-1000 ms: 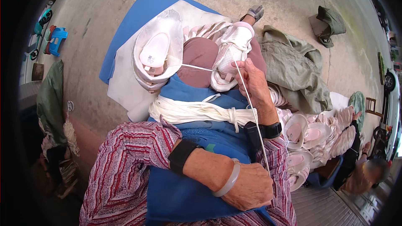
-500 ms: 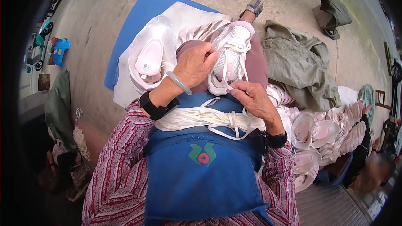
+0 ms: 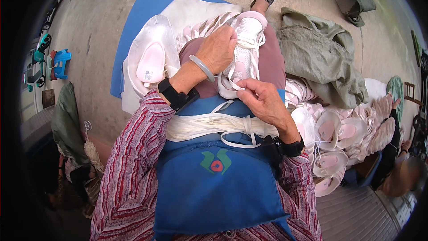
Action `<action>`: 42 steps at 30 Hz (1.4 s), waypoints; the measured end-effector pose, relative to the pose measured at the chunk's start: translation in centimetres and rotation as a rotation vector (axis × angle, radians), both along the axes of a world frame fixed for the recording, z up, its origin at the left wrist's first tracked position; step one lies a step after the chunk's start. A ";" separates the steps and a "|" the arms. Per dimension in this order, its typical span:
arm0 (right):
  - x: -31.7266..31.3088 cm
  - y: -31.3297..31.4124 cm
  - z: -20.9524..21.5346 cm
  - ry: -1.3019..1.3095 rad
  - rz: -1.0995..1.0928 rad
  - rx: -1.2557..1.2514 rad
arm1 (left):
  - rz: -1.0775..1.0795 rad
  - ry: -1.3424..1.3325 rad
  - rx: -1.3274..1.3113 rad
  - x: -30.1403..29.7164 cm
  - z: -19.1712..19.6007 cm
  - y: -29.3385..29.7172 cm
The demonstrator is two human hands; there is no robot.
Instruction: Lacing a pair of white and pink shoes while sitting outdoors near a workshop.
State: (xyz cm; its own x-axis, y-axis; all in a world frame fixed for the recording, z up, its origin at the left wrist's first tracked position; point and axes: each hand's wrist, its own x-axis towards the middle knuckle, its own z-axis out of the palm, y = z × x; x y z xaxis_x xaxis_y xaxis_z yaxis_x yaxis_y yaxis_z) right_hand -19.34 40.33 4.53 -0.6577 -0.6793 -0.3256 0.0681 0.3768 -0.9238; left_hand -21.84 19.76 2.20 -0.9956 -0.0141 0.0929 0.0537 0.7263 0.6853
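A white and pink sneaker rests on my lap with its toe pointing away, a white shoelace threaded over its front. My right hand pinches the lace between thumb and forefinger at the near end of the shoe. Closed at the left side of the sneaker is my left hand; its fingertips are turned away, so what they grip is hidden. Below the shoe, a tied bundle of white laces lies across my blue apron.
At left, another pale shoe lies on white and blue sheets. Many pink-white shoes are piled at right, beside a grey-green cloth sack. A person sits at the far right edge. Toy vehicles stand far left.
Both hands stay at the sneaker; my left hand has shifted slightly up and right along its side. The lace strand at my right hand now runs more to the left.
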 end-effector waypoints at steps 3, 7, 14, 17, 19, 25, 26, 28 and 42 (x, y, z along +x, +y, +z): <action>-0.2 0.4 1.0 -0.063 -0.012 -0.051 | 0.111 -0.683 0.530 -0.5 1.1 -1.4; -0.9 3.0 3.6 -0.290 0.047 -0.121 | 0.214 -0.661 0.373 -0.1 1.1 -0.5; 0.0 2.8 1.7 -0.261 -0.345 -0.119 | 0.190 -0.506 0.380 2.2 1.5 -0.7; -0.4 2.1 0.9 -0.549 -0.497 -0.068 | 0.120 -0.815 0.642 3.9 2.6 -1.2; -0.3 1.5 1.2 -0.518 -0.416 -0.083 | 0.133 -0.953 0.855 4.7 2.9 -0.7; 2.9 0.3 7.8 -0.241 0.125 -0.227 | 0.119 -0.946 1.127 4.5 2.1 1.1; 3.8 0.0 9.2 -0.213 0.330 -0.255 | 0.148 -0.953 1.214 4.4 1.9 1.6; 5.4 -1.6 10.7 -0.360 0.668 -0.480 | 0.194 -0.950 1.405 3.8 1.5 2.4; 0.9 -1.3 2.4 0.425 -0.380 0.116 | -0.098 -0.457 0.352 9.2 2.3 0.5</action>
State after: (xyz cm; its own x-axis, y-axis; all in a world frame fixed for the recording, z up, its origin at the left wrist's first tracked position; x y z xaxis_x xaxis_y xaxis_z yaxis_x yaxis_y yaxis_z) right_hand -18.39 39.07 6.95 -0.9375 -0.3459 -0.0377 -0.1498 0.4990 -0.8535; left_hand -12.67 20.22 4.54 -0.9318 0.1275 -0.3399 -0.2490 0.4570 0.8539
